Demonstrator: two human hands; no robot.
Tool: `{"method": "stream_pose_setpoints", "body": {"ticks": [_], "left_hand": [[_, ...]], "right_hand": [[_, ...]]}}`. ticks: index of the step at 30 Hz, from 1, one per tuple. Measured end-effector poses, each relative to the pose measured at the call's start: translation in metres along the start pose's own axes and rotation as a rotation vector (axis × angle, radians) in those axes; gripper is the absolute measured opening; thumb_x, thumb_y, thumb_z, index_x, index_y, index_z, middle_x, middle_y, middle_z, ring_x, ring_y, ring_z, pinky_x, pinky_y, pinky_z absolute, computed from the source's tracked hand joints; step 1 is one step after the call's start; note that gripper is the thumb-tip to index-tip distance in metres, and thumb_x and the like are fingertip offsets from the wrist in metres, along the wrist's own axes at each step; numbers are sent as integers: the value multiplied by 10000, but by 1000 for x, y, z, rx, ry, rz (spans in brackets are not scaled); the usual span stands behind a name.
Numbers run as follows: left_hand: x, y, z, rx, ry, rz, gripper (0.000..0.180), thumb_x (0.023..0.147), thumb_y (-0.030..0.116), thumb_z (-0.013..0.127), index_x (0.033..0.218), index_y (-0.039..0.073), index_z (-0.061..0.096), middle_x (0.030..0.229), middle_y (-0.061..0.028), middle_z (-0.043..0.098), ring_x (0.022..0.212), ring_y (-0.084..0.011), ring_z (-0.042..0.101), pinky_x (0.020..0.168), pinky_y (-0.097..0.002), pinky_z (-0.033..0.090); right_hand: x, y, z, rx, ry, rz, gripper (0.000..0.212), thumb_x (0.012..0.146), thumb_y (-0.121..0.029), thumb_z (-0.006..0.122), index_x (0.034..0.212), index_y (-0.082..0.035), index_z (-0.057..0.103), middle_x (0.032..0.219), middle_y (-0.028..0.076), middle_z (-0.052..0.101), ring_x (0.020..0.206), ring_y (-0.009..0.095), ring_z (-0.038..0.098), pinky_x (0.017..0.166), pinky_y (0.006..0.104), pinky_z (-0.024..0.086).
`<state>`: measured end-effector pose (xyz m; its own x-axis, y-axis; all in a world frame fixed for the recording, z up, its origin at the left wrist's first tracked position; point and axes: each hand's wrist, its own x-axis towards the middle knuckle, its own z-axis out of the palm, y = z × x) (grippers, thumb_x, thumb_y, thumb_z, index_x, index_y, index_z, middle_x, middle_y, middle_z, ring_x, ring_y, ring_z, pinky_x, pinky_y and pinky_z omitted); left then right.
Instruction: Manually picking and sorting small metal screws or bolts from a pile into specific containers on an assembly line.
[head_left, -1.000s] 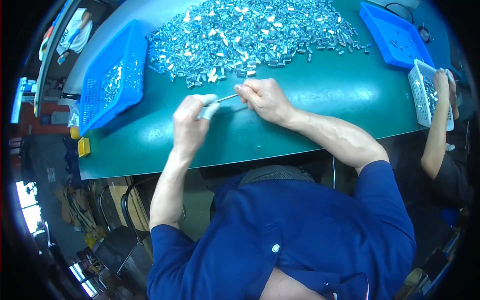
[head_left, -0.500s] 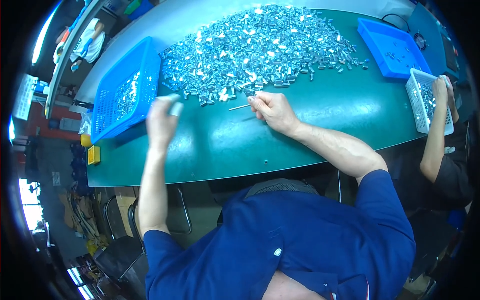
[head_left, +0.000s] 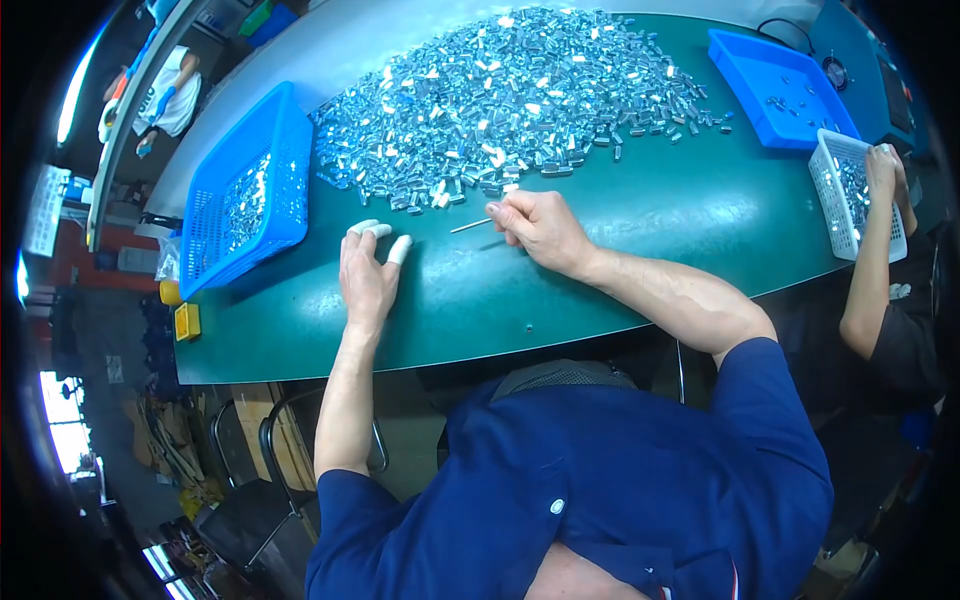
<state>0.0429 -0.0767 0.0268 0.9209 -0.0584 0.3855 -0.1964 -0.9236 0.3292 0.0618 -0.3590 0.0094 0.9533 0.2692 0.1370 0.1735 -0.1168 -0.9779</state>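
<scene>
My right hand [head_left: 545, 230] is closed around a thin metal rod [head_left: 470, 226], whose free end points left over the green table [head_left: 650, 225]. White finger covers sit on some fingertips of my left hand [head_left: 370, 275]. That hand is at the table surface, left of the rod, with thumb and fingers apart and nothing visible in it. Just beyond both hands spreads a large heap of small shiny metal pieces [head_left: 490, 100]. Left of my left hand stands a blue perforated basket [head_left: 290, 215] with more such pieces inside.
At the far right lies a shallow blue tray [head_left: 745, 85] with a few pieces. A co-worker's hands [head_left: 885, 170] are at a white basket [head_left: 835, 205] of pieces. A small yellow box [head_left: 187, 321] sits at the table's left edge. Another person [head_left: 175, 95] is at the far left.
My left hand has moved right, away from the blue basket, to the table nearer the rod. My right hand still grips the rod, which has tilted slightly, its tip lower.
</scene>
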Motion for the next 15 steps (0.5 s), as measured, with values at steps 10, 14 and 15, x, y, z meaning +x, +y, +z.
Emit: {"method": "stream_pose_setpoints", "body": {"ticks": [10,14,15], "left_hand": [[-15,8,8,-131,-38,59,207,855,62,782,1057,52,733,1297,-148,630,1183,-322,604,1014,-425,494],[-21,14,11,-233,-36,36,202,861,30,767,1059,50,733,1288,-144,643,1180,-311,610,1012,-418,496],[-23,22,9,-256,-32,59,197,864,24,764,1057,50,733,1268,-143,654,1173,-305,616,1002,-409,503]], "right_hand": [[-3,-5,3,-41,-58,-21,336,988,-310,662,831,-17,704,652,81,664,587,164,613,570,354,465],[-4,-2,4,-19,-36,-56,293,1003,-276,671,874,-16,715,677,43,666,598,102,584,558,301,457],[-4,-3,3,-14,-34,-52,276,998,-267,674,890,-17,721,683,44,669,606,103,588,564,301,460]]}}
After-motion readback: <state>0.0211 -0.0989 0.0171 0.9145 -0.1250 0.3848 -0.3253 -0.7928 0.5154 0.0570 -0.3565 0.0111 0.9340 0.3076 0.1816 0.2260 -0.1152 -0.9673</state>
